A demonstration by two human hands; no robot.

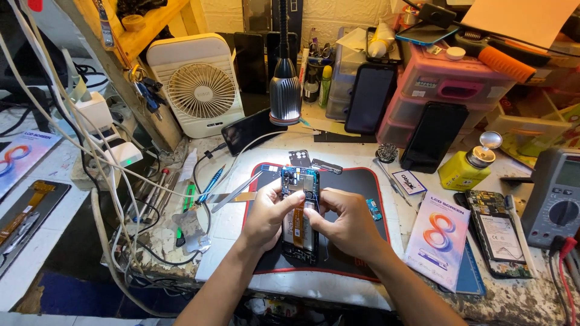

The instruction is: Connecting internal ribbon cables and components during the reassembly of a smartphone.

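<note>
An opened phone (pixel 300 181) with its back off lies upright on a black mat with a red edge (pixel 356 181); its blue circuit board and an orange flex cable show. My left hand (pixel 269 214) grips the phone's left side, thumb and fingertips pressing near the board. My right hand (pixel 347 223) holds the right side, thumb on the middle of the phone. Small removed parts, a black camera cover (pixel 299 158) and a bracket (pixel 327 165), lie at the mat's far edge. A small blue board (pixel 374 209) rests just right of my right hand.
Tweezers (pixel 237 192) and a blue screwdriver (pixel 211 183) lie left of the mat. A lamp head (pixel 284 90) hangs above, a white fan (pixel 201 84) behind. A yellow bottle (pixel 465 168), screen box (pixel 439 238), another opened phone (pixel 498 232) and a multimeter (pixel 556 196) sit right.
</note>
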